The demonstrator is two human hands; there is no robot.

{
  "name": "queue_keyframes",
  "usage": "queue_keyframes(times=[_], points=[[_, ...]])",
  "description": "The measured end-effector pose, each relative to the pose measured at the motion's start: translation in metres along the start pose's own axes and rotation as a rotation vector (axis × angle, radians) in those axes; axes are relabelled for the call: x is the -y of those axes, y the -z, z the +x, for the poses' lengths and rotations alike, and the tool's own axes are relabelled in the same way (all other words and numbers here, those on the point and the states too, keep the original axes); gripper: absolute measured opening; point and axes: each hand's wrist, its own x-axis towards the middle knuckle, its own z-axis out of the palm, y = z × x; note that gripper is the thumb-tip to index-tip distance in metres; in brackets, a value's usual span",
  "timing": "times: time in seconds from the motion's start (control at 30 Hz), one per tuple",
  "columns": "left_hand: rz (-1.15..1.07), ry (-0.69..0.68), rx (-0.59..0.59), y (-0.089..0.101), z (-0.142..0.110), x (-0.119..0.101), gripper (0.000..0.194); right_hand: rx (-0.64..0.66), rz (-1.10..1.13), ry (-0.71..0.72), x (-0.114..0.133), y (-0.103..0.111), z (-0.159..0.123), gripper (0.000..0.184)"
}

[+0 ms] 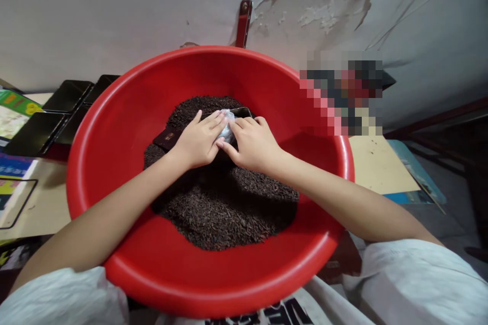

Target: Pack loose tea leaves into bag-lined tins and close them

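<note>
Both hands meet over the middle of a large red plastic basin (102,127), above a heap of dark brown loose tea leaves (217,218). My left hand (200,138) and my right hand (253,143) press their fingers around a crinkled clear plastic bag (227,131). This bag sits at the opening of a dark box (243,111), which the hands mostly cover. What the bag contains is hidden. Left of the box, a flat dark maroon piece (166,138) with small markings lies on the tea.
Several black trays or boxes (68,95) stand on the table at left, near a green printed packet (17,104). A pale board (381,162) extends to the right of the basin, with a pixelated patch above it. The wall (133,10) rises behind, its paint peeling.
</note>
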Motion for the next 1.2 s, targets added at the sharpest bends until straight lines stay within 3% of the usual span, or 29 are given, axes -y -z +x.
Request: queue_keyframes(times=[0.13,0.27,0.33,0.5,0.6,0.73,0.83,0.93,1.03,1.2], points=[[0.103,0.052,0.138,0.010,0.002,-0.007,0.069,0.123,0.029,-0.030,-0.003,0.016,-0.011,0.074],[0.206,0.008,0.112,0.011,0.003,-0.013,0.069,0.050,-0.027,0.196,-0.011,0.013,-0.013,0.081],[0.210,0.024,0.105,0.007,0.002,-0.017,0.066,0.085,-0.076,0.251,-0.011,0.005,-0.009,0.090],[0.222,0.221,0.054,-0.006,-0.006,-0.039,0.056,0.202,-0.225,0.161,-0.001,-0.005,0.000,0.093],[0.252,0.232,-0.002,-0.009,-0.007,-0.046,0.053,0.220,-0.278,0.174,0.001,-0.003,0.004,0.089],[0.212,0.134,0.034,-0.002,0.003,-0.041,0.059,0.226,-0.281,0.188,0.001,-0.001,0.008,0.087],[0.116,0.150,0.092,0.005,0.013,-0.033,0.045,0.209,-0.271,0.114,0.007,-0.007,0.010,0.069],[0.061,0.141,0.072,0.008,0.016,-0.025,0.034,0.110,-0.244,-0.017,0.016,-0.015,0.009,0.059],[0.034,0.116,0.004,0.004,0.013,-0.018,0.037,0.007,-0.204,-0.065,0.017,-0.020,0.009,0.064],[0.126,0.105,-0.054,0.002,0.004,-0.022,0.040,0.126,-0.050,0.168,-0.013,-0.016,0.013,0.093]])
